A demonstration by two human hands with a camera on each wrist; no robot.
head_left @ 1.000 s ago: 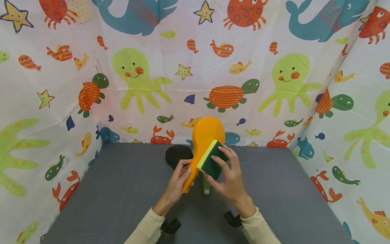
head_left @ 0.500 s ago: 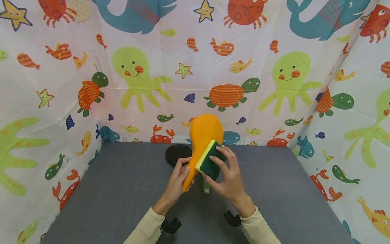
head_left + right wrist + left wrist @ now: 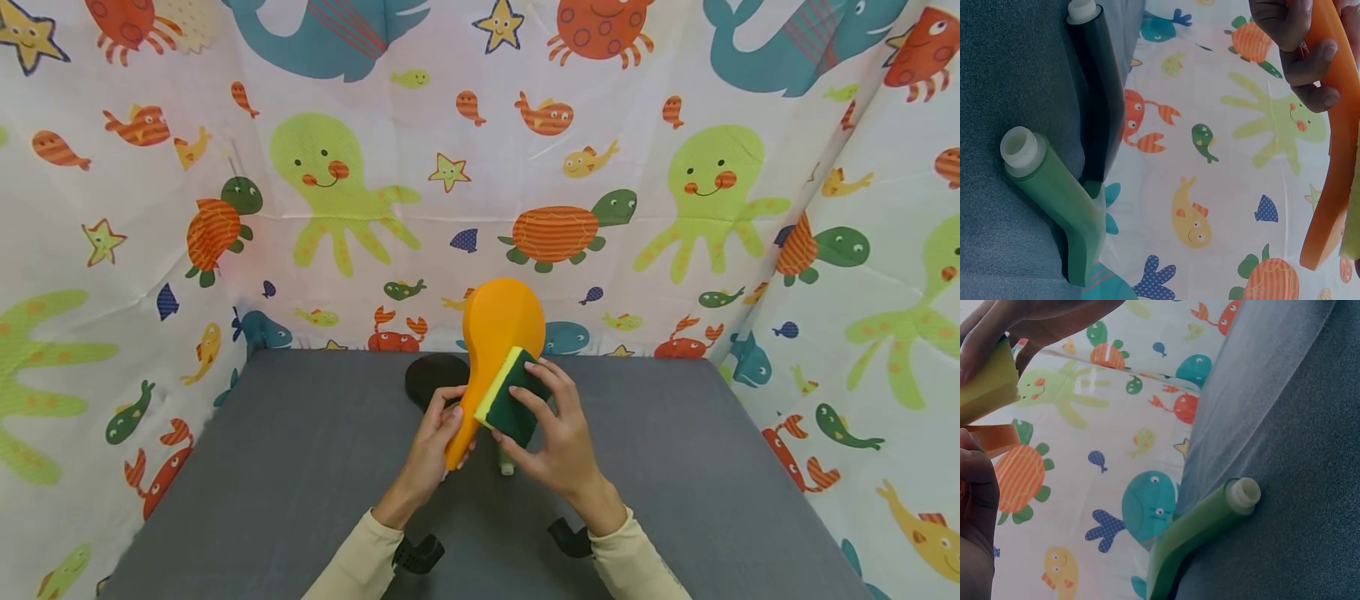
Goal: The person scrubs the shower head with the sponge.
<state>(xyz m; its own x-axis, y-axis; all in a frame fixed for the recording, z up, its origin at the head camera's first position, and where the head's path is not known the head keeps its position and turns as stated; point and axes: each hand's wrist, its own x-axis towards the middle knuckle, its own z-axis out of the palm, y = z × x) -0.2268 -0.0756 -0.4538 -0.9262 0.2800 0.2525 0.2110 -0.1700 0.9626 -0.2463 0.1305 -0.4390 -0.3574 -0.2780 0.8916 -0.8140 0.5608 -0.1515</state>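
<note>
My left hand (image 3: 431,442) grips the handle of an orange hand-held shower head (image 3: 502,321), which is tilted with its round end up. My right hand (image 3: 566,450) pinches a sponge (image 3: 513,412) with a dark green scouring side and a yellow side. The sponge's yellow side faces the shower head, at or against its neck; contact is hard to tell. In the left wrist view the sponge (image 3: 991,387) lies just above the orange edge (image 3: 997,439). Part of the shower head is covered by the sponge.
Behind the hands, a black shower head (image 3: 435,379) lies on the grey table (image 3: 322,483). A green one (image 3: 1054,194) with a white threaded end lies beside it, mostly hidden in the head view. A sea-animal curtain (image 3: 480,133) walls the back and sides.
The orange shower head and sponge have shifted slightly left and the shower head slightly up, both hands keeping their hold. The head view has also moved a little.
</note>
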